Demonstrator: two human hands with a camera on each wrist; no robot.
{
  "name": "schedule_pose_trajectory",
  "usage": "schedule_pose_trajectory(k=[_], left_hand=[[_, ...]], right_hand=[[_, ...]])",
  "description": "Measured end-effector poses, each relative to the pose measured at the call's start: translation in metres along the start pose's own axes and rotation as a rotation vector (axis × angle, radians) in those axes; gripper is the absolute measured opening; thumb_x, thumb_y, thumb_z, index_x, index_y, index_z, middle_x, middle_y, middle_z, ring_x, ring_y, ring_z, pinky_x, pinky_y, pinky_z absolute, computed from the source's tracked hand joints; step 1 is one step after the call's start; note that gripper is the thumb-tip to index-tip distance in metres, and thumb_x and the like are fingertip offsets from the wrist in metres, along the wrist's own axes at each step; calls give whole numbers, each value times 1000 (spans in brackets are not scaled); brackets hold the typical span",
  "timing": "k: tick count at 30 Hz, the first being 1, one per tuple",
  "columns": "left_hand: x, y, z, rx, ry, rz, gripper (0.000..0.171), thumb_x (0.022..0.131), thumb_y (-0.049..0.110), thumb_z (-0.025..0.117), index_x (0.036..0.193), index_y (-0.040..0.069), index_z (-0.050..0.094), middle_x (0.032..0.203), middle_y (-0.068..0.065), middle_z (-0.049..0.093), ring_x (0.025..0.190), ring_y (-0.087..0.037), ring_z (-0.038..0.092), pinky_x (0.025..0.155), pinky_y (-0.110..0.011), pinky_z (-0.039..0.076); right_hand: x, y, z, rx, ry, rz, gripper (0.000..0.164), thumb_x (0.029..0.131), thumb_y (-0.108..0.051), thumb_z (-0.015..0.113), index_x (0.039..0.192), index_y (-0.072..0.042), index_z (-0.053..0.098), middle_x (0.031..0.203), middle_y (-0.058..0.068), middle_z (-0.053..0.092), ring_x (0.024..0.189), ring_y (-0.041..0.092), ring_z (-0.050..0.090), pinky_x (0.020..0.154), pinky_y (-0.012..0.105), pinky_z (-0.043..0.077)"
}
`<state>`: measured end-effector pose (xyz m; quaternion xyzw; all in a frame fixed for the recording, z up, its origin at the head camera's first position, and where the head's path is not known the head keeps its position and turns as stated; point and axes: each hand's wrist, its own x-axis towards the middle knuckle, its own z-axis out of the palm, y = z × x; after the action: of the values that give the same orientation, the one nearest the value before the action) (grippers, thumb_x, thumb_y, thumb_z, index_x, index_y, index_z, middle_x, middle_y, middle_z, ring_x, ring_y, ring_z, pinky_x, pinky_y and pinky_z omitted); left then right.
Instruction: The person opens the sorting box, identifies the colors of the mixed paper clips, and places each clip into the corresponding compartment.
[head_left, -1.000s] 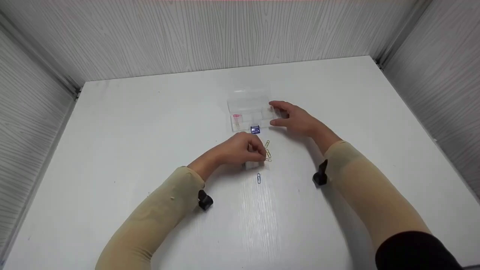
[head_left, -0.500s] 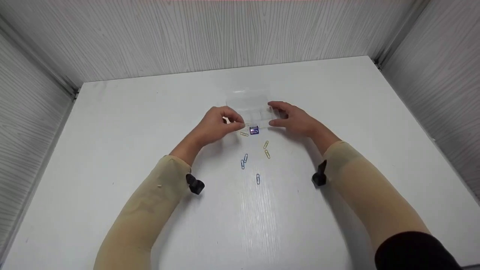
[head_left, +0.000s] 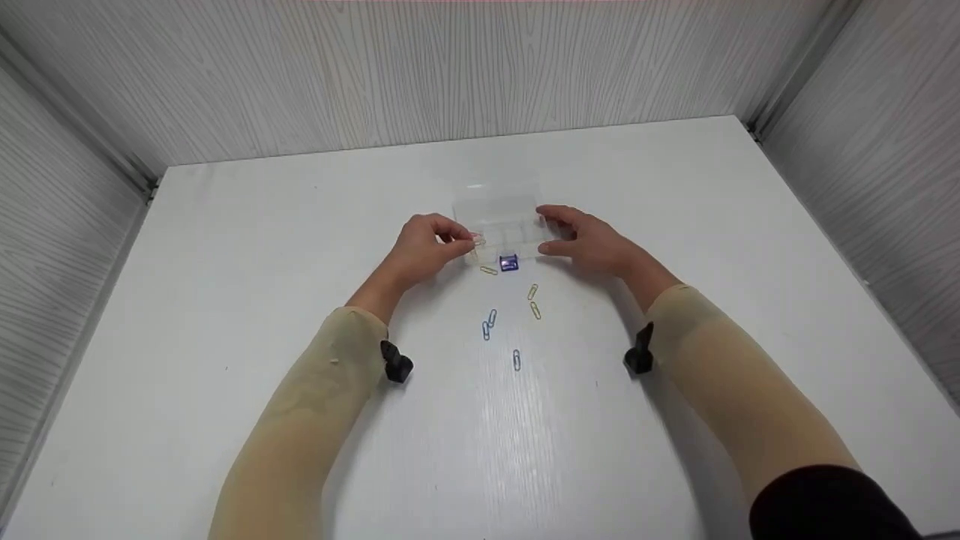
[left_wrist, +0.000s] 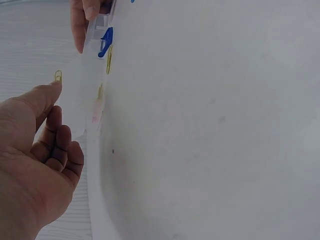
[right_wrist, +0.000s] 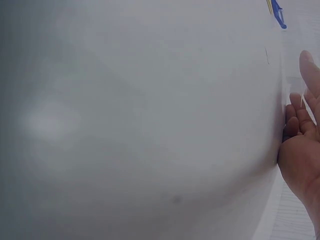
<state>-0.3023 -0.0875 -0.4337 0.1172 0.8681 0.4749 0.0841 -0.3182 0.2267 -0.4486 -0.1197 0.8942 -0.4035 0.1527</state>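
Note:
My left hand (head_left: 424, 251) pinches a yellow paper clip (left_wrist: 58, 76) between thumb and index finger, its other fingers curled in. It is at the left end of a clear plastic box (head_left: 529, 250), whose lid (head_left: 495, 210) stands raised behind. Something pink and a yellow clip show inside that end in the left wrist view. My right hand (head_left: 592, 240) holds the box's right end, thumb at the front and fingers at the back. A blue latch (head_left: 509, 262) sits on the box's front side.
One yellow paper clip (head_left: 488, 270) lies just in front of the box, left of the latch. Two more yellow clips (head_left: 535, 310) lie nearer on the white table (head_left: 637, 450). Three blue paper clips (head_left: 517, 360) are closer to me. Wood-patterned panels (head_left: 450, 67) surround the table.
My left hand has gone from the clips on the table up to the box's left end, carrying a yellow paper clip. The right hand stays at the box's right end.

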Motion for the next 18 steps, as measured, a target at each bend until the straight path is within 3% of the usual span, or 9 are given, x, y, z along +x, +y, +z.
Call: schedule_pose_trajectory(k=[9,18], left_hand=[[2,-2,5,12,-6,-10,13,99,24,77,106,13,81,113,-4,65,104,-21,51,82,-33,42],[-5,1,5,2,8,-13,19,99,26,77,114,15,81,117,-3,64,109,-22,51,89,-35,42]], right_hand=[[-1,0,1,-8,1,14,74,98,-47,76,162,-37,41,167,-3,38,154,18,33,126,43,24],[0,0,1,-10,3,24,73,99,-45,76,162,-37,41,167,-4,37,154,18,33,126,43,23]])
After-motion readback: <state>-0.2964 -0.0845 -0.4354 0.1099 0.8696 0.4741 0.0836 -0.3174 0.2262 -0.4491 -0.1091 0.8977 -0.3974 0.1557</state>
